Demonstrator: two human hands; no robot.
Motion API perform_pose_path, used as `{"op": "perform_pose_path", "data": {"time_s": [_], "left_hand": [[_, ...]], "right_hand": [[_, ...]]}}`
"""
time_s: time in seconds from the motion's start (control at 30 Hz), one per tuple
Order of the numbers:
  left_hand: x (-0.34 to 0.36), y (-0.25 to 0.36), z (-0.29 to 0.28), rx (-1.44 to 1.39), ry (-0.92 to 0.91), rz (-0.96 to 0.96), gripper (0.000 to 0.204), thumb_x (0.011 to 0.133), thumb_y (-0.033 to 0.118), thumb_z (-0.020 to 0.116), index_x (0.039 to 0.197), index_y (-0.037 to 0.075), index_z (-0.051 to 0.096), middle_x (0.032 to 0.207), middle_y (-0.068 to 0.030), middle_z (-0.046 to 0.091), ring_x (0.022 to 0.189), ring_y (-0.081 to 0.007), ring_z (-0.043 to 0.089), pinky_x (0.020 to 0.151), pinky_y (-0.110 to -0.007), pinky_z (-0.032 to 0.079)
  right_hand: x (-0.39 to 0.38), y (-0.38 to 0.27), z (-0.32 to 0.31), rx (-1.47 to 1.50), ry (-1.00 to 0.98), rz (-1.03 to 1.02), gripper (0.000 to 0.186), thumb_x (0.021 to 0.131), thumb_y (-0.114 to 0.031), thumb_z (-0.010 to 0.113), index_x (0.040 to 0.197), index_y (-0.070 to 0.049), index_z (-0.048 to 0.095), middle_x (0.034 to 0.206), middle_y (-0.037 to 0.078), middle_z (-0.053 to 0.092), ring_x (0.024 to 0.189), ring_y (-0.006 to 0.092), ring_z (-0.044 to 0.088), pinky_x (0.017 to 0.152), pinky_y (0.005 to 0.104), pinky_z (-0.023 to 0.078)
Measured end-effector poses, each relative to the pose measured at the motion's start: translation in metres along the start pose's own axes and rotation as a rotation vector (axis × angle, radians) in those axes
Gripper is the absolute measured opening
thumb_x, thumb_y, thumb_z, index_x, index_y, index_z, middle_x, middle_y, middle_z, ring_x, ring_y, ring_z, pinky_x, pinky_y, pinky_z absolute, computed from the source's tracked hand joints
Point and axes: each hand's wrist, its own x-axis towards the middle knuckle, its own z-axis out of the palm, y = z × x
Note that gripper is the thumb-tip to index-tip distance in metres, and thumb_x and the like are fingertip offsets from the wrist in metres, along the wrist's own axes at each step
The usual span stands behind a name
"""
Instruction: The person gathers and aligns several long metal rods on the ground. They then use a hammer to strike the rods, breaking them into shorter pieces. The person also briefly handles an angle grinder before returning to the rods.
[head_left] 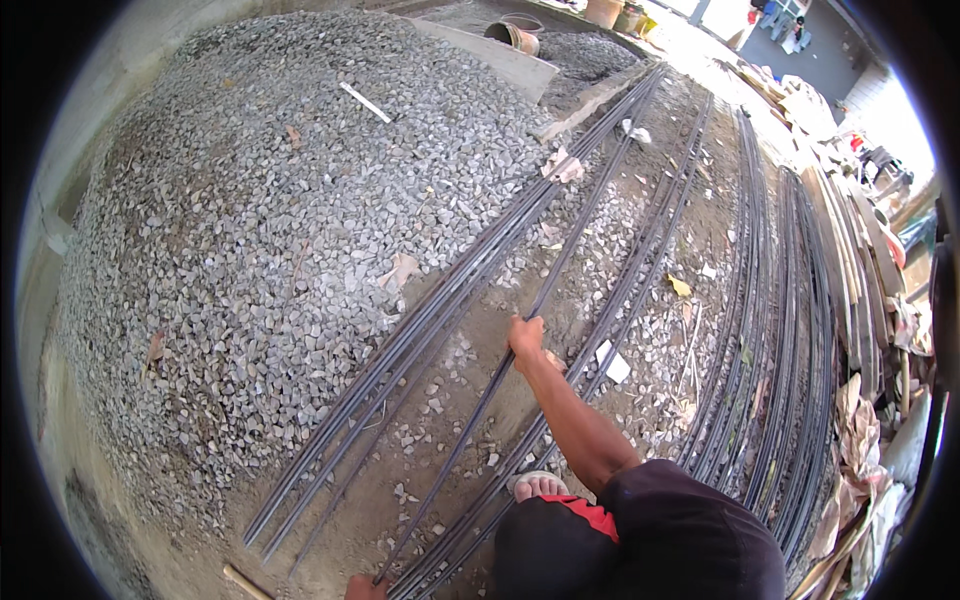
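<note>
A long dark steel rebar [461,437] runs diagonally, held in both hands. Partway along it, my right hand [525,336] is closed round the bar, with the arm reaching in from the lower right. Down at the bottom edge, my left hand [365,588] is at the bar's near end; it is partly cut off, but its fingers appear wrapped round the steel. Left of this bar lies a bundle of rebars [420,318] along the foot of the gravel. Another bundle of rebars [640,245] lies to its right and passes beside my sandalled foot [540,487].
A large gravel heap [290,220] fills the left side. More rebar bundles [735,330] lie on the right, beside stacked wooden boards [850,270] and crumpled paper sacks [860,450]. A bucket [512,38] lies tipped at the back. A wooden stick [245,582] is at lower left.
</note>
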Motion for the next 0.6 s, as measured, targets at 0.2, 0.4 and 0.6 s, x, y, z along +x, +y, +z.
{"op": "perform_pose_path", "data": {"time_s": [0.2, 0.4, 0.6], "left_hand": [[-0.003, 0.0, -0.046, -0.157, 0.242, 0.253, 0.044, 0.087, 0.044, 0.071, 0.083, 0.001, 0.077, 0.07, -0.0267, 0.065, 0.065, -0.0403, 0.069, 0.064, -0.048, 0.053], [0.014, -0.003, -0.099, 0.045, 0.452, 0.112, 0.058, 0.091, 0.061, 0.064, 0.094, 0.004, 0.075, 0.083, -0.021, 0.07, 0.087, -0.0447, 0.068, 0.075, -0.054, 0.054], [0.031, 0.006, -0.144, 0.143, 0.443, 0.152, 0.063, 0.094, 0.065, 0.058, 0.098, 0.004, 0.073, 0.088, -0.0202, 0.071, 0.092, -0.0409, 0.07, 0.079, -0.052, 0.057]], "right_hand": [[0.023, 0.008, -0.018, 0.03, -0.299, -0.056, 0.035, 0.103, -0.035, 0.06, 0.089, -0.003, 0.064, 0.069, 0.012, 0.065, 0.062, 0.0258, 0.064, 0.059, 0.0401, 0.049], [-0.007, -0.028, -0.023, -0.014, -0.491, -0.108, 0.069, 0.104, -0.035, 0.057, 0.156, 0.002, 0.032, 0.159, 0.025, 0.033, 0.141, 0.0432, 0.045, 0.104, 0.048, 0.056], [-0.075, -0.026, -0.036, -0.152, -0.467, -0.305, 0.065, 0.104, -0.034, 0.057, 0.155, -0.001, 0.034, 0.157, 0.021, 0.038, 0.138, 0.0397, 0.049, 0.099, 0.0455, 0.058]]}}
